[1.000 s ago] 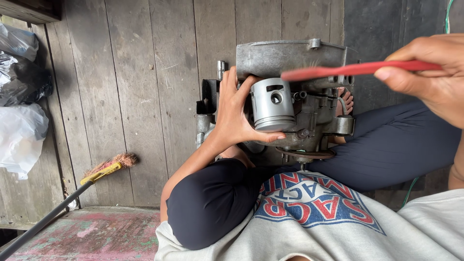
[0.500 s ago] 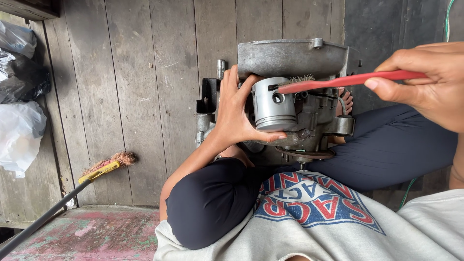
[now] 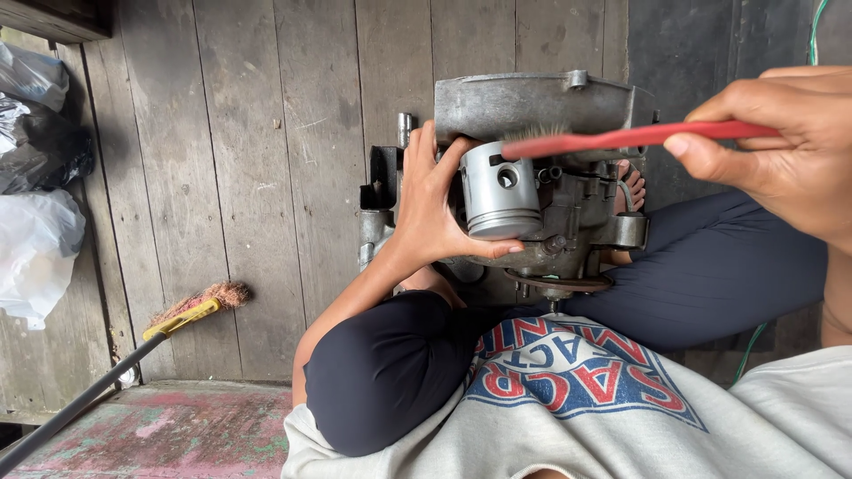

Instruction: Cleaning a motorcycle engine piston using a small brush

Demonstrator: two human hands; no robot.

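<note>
Piston (image 3: pixel 500 188) sits at frame centre on a small grey engine block (image 3: pixel 532 177), wedged between the person's folded legs. Piston's long axis runs vertically in frame; the closed crown appears to face 6 o'clock, toward the wearer, skirt toward 12, pin hole facing the camera.

Nearest the camera: pale shirt with a blue-and-red print (image 3: pixel 577 377), then dark trousers (image 3: pixel 710 275).

Left hand (image 3: pixel 435 208) is at 9 o'clock of the piston, fingers spread, thumb hooked under the crown end, other fingers on the block beside it. It cups the piston.

Right hand (image 3: pixel 781 151) comes in from 3 o'clock, fingers pressed together on the handle of a red brush (image 3: pixel 621 137). Brush lies almost horizontal, bristle head pointing to 9, touching the piston's far end below the engine's flat cover.

Farther out: grey plank floor (image 3: pixel 266 177). Broom (image 3: pixel 191 310) at 8 o'clock, well apart. Plastic bags (image 3: pixel 35 204) at 9–10 o'clock by the frame edge.
</note>
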